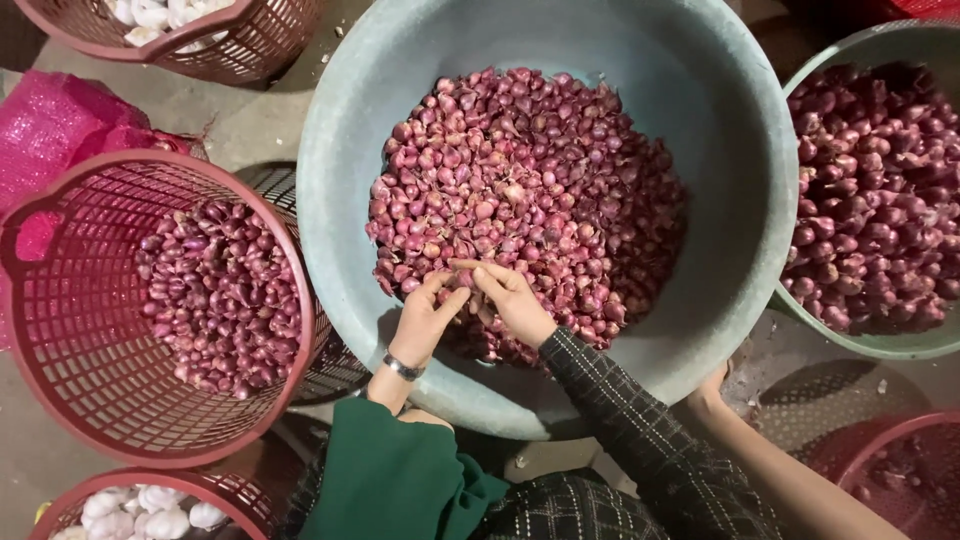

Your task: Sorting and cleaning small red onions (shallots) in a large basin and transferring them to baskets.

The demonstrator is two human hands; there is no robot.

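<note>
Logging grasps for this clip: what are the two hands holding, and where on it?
Both hands, left and right, meet at the near edge of the heap of small purple shallots; fingers pinch there, but what they grip cannot be told.

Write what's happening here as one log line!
left hand: pinching shallots | right hand: pinching shallots | place: big grey tub | nearby: red basket of shallots, left

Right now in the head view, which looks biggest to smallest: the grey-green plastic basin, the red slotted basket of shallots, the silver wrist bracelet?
1. Grey-green plastic basin
2. Red slotted basket of shallots
3. Silver wrist bracelet
</note>
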